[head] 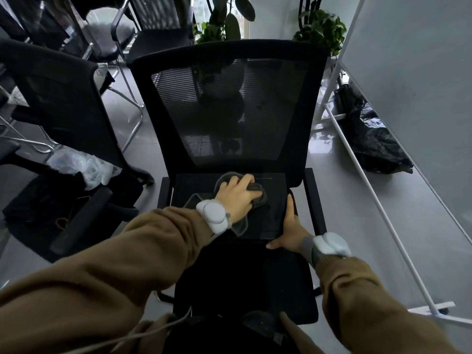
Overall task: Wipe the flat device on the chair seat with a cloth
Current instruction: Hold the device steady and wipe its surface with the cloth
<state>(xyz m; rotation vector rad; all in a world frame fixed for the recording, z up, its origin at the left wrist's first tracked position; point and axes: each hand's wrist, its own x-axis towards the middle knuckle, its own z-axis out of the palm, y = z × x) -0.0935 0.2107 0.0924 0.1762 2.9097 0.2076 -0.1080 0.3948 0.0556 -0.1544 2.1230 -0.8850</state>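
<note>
Fingers (249,183) of left hand (236,196) curled on soft cloth (260,198); right hand (291,231) flat, steadied rigid flat device (274,200) edge (likely slippery).

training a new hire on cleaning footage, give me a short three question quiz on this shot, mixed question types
1. True or false: the left hand grips the grey cloth on top of the flat black device.
2. Multiple choice: where is the right hand? A) on the chair backrest B) at the device's near right corner C) hanging free at the person's side
3. Fill in: the device lies on the seat of a black mesh-backed ____.

Key: 1 true; 2 B; 3 chair.
</note>
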